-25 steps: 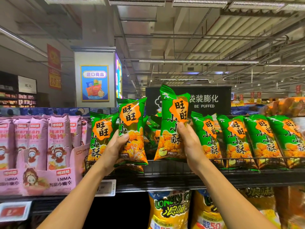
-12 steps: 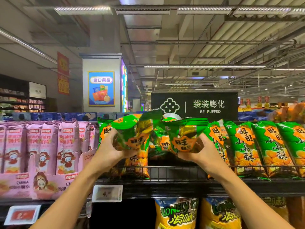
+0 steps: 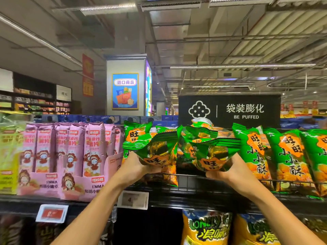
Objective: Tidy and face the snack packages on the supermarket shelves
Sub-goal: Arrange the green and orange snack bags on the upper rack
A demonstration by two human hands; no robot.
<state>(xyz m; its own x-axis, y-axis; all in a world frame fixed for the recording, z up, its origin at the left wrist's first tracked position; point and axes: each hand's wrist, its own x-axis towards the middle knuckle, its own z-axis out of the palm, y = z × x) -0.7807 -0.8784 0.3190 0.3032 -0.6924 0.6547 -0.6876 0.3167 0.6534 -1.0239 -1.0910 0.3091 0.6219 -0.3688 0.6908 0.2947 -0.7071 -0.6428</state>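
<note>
Green snack bags (image 3: pixel 155 147) gripped in both hands.

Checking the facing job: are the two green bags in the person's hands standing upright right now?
No: the bag in the left hand and the bag in the right hand are tipped backward, top edges pointing away over the shelf.

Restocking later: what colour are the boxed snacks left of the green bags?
Pink boxed snacks, clearest in the head view.

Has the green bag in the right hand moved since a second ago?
Yes. The green bag has tipped from upright to top-forward and dropped below the black sign, gripped by the right hand.
</note>
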